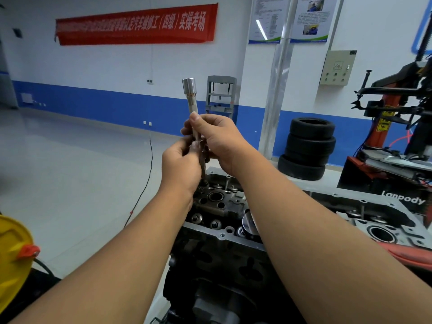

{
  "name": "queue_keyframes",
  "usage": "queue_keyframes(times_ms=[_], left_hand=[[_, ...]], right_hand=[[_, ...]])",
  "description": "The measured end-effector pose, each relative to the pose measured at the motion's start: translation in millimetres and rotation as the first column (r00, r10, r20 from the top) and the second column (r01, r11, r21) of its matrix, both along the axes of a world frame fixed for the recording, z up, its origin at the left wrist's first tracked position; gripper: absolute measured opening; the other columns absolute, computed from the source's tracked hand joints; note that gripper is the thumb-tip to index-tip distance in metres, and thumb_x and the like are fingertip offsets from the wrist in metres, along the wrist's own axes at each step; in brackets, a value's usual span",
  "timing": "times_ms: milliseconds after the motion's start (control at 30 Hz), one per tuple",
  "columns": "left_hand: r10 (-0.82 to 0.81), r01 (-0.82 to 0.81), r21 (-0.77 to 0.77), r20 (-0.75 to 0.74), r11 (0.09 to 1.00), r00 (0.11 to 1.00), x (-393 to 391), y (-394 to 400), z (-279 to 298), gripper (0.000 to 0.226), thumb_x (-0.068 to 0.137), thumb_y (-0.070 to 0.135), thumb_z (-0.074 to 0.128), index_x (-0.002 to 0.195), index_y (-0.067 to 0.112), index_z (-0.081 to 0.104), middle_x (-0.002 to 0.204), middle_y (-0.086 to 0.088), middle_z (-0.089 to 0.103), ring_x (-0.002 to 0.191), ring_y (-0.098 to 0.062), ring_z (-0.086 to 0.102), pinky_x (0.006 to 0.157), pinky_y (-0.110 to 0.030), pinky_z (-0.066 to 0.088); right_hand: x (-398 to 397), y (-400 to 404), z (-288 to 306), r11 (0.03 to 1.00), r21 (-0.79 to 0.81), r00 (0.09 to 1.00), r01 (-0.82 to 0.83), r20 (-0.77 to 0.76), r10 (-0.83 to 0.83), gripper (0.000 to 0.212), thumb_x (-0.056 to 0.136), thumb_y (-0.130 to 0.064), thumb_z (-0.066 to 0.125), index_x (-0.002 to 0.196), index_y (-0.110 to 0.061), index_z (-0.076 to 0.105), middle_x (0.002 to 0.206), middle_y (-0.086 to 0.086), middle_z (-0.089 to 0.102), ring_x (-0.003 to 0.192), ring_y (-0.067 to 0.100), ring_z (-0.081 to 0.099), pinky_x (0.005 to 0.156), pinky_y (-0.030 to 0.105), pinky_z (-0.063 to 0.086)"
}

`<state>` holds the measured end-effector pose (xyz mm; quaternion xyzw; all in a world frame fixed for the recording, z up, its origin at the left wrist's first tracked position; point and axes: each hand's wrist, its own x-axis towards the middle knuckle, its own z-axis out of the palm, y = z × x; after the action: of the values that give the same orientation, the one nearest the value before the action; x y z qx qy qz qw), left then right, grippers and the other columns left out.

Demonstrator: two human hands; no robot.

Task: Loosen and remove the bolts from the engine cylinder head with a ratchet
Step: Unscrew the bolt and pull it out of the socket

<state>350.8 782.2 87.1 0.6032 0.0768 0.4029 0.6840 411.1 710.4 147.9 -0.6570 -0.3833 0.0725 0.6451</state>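
Observation:
The engine cylinder head (218,206) lies below my hands, dark, with valve springs and round bores showing. Both hands are raised above its far end. My right hand (219,141) grips the shaft of a long silver extension bar with a socket (190,94) at its upper end, held nearly upright. My left hand (181,164) pinches a dark bolt (203,164) at the bar's lower end; the bolt's shank hangs down toward the head. The joint between bar and bolt is hidden by my fingers. No ratchet handle is visible.
A second grey engine part (383,230) lies to the right with a red hose (406,251) across it. A tyre changer (397,127) and stacked tyres (308,148) stand behind. A yellow container (11,258) is at the lower left. A cable (149,164) runs over the floor.

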Motion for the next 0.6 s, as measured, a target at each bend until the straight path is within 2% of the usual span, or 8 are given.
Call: queue_keyframes(times_ms=[67,100,167,233,300,367,467,600], left_hand=[[0.019,-0.019,0.007,-0.004,1.000,1.000,0.3,-0.5,0.0,0.030,0.107,0.021,0.053,0.095,0.038,0.073,0.089,0.004,0.078,0.086,-0.018,0.077,0.087,-0.054,0.063],[0.037,-0.037,0.011,-0.001,0.999,0.999,1.0,-0.3,-0.2,0.025,0.106,0.019,0.056,0.096,0.037,0.071,0.090,0.002,0.078,0.085,-0.020,0.077,0.085,-0.055,0.063],[0.062,-0.062,0.003,0.007,0.998,0.998,0.7,0.5,-0.4,0.016,0.099,0.019,0.070,0.096,0.034,0.069,0.092,0.000,0.078,0.084,-0.024,0.078,0.079,-0.059,0.063],[0.074,-0.074,-0.003,0.004,0.997,0.997,0.5,1.5,-0.8,0.015,0.092,0.022,0.079,0.097,0.032,0.069,0.090,-0.001,0.078,0.082,-0.027,0.078,0.074,-0.059,0.064],[0.034,-0.034,0.000,0.020,0.999,0.999,-0.5,0.8,-0.2,0.006,0.096,0.028,0.075,0.095,0.034,0.073,0.086,-0.001,0.078,0.081,-0.025,0.077,0.075,-0.051,0.065],[-0.013,0.013,0.002,0.023,1.000,1.000,-1.1,-1.3,0.6,0.021,0.105,0.029,0.061,0.092,0.037,0.076,0.087,0.000,0.079,0.082,-0.017,0.076,0.077,-0.043,0.062],[0.007,-0.007,0.006,0.006,1.000,1.000,-1.9,-2.5,1.0,0.029,0.108,0.020,0.053,0.094,0.036,0.073,0.092,0.001,0.079,0.088,-0.018,0.078,0.085,-0.047,0.063],[0.068,-0.067,-0.016,0.016,0.998,0.998,-3.4,-0.9,1.4,0.013,0.095,0.020,0.076,0.099,0.030,0.069,0.094,-0.004,0.077,0.087,-0.027,0.078,0.079,-0.060,0.063]], right_hand=[[-0.8,0.1,0.0,1.000,-0.006,0.999,-0.019,-0.030,0.018,0.030,0.105,-0.036,0.059,0.102,-0.009,0.072,0.100,0.008,0.077,0.076,0.012,0.072,0.054,0.026,0.055],[-0.8,0.2,-0.4,1.000,-0.006,0.999,-0.031,-0.035,0.030,0.029,0.104,-0.037,0.061,0.102,-0.010,0.072,0.099,0.008,0.077,0.077,0.014,0.073,0.057,0.030,0.058],[-0.7,0.1,-1.3,0.999,-0.004,0.999,-0.034,-0.015,0.034,0.024,0.100,-0.036,0.068,0.099,-0.012,0.069,0.099,0.008,0.077,0.082,0.020,0.074,0.073,0.047,0.065],[0.7,1.1,-2.3,1.000,0.004,1.000,-0.025,0.002,0.025,0.022,0.099,-0.033,0.070,0.095,-0.011,0.067,0.099,0.009,0.077,0.086,0.024,0.073,0.086,0.059,0.061],[1.1,2.1,-2.5,1.000,0.013,1.000,-0.028,0.008,0.028,0.023,0.101,-0.032,0.066,0.091,-0.012,0.067,0.101,0.011,0.077,0.083,0.023,0.072,0.081,0.054,0.063],[1.5,2.4,-1.8,1.000,-0.001,1.000,-0.013,0.024,0.013,0.027,0.105,-0.035,0.060,0.089,-0.014,0.069,0.101,0.009,0.077,0.077,0.016,0.071,0.061,0.037,0.060],[1.7,1.8,-1.2,1.000,-0.008,1.000,-0.020,-0.014,0.020,0.030,0.105,-0.038,0.059,0.092,-0.014,0.072,0.097,0.006,0.078,0.076,0.012,0.072,0.054,0.026,0.055],[0.6,1.8,-1.4,0.999,0.008,1.000,-0.031,-0.004,0.031,0.022,0.100,-0.035,0.068,0.096,-0.013,0.067,0.099,0.007,0.078,0.083,0.021,0.074,0.082,0.052,0.063]])
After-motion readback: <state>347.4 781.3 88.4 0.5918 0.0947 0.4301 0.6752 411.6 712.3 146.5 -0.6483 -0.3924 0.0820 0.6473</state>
